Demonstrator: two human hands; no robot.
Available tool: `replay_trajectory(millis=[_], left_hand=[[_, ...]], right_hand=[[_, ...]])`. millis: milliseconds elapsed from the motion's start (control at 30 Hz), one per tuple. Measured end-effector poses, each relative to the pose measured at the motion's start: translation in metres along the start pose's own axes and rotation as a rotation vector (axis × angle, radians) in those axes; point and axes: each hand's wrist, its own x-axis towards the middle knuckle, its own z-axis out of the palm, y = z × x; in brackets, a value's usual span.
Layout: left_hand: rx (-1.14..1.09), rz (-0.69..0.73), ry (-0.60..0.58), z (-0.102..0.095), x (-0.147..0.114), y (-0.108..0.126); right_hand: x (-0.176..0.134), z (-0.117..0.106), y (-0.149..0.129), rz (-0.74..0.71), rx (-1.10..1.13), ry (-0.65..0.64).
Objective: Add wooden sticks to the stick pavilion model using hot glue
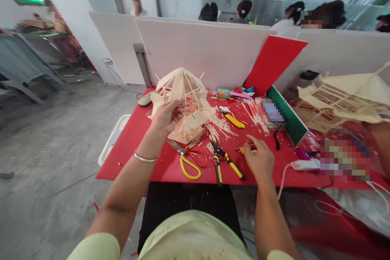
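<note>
The model of thin sticks is standing on the red bench, and the left hand is reaching up in front of it, thumb and finger pressed together, though I cannot tell if they are pinching a stick. The right hand is hanging to the model's right, fingers bent and a bit spread, by a small yellow tool that it may be touching. Scissors are lying in front of the model, and loose sticks and yellow cutters are lying to its right.
</note>
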Motion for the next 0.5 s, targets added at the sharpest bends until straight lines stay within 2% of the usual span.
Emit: replay_trajectory(millis=[100,233,400,500], left_hand=[[0.0,0.006,0.02,0.003,0.0,0.0],[0.0,-0.002,0.036,0.005,0.0,0.001],[-0.007,0.01,0.019,0.005,-0.002,0.002],[-0.012,0.018,-0.005,0.005,-0.003,0.001]], right_hand=[[-0.016,-0.007,0.052,0.201,-0.278,-0.205],[-0.023,-0.009,0.088,0.318,-0.32,-0.347],[-0.008,-0.002,0.095,0.352,-0.243,-0.374],[0.014,-0.007,0.075,0.297,-0.126,-0.346]])
